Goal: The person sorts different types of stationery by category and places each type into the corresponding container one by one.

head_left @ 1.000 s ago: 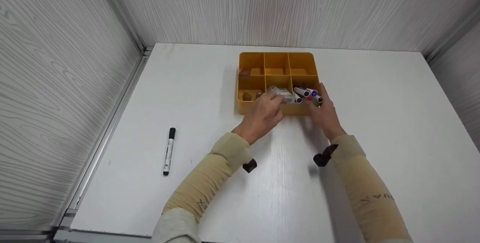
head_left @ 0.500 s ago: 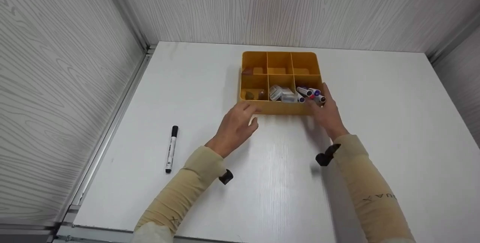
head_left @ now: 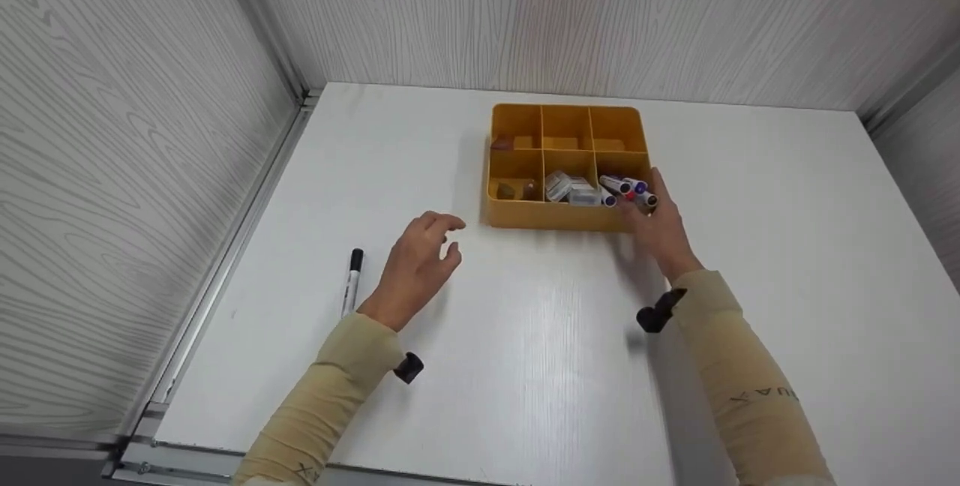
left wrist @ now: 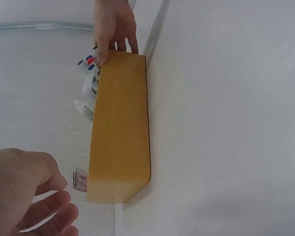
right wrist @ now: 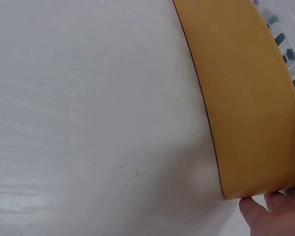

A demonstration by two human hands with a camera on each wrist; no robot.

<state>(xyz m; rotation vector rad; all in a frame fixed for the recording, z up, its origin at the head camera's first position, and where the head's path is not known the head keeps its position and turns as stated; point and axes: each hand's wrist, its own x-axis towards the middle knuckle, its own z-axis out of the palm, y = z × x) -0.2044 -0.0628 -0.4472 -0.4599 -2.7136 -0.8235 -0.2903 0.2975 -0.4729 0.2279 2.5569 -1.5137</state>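
Observation:
A yellow six-compartment organizer box (head_left: 559, 217) stands toward the back of the white table. My right hand (head_left: 664, 238) grips its front right corner, thumb at the front rim and fingers along the right side wall (right wrist: 270, 189). Capped markers (head_left: 616, 185) fill the front right compartment, beside that thumb. Small clear plastic cases (head_left: 582, 192) lie in the front middle one. The front left one holds small brownish pieces (head_left: 506, 190); a reddish piece (head_left: 502, 142) is in the back left. My left hand (head_left: 412, 272) hovers left of the box, fingers loosely bent, holding nothing.
A black-capped white marker (head_left: 352, 282) lies on the table at the left, partly hidden by my left wrist. Wood-grain panels (head_left: 450, 21) wall in the back and both sides. A metal rail (head_left: 225, 253) runs along the table's left edge.
My left hand let go of a clear case in the front middle compartment and drew back left and toward me, close to the loose marker. My right hand stays on the box corner.

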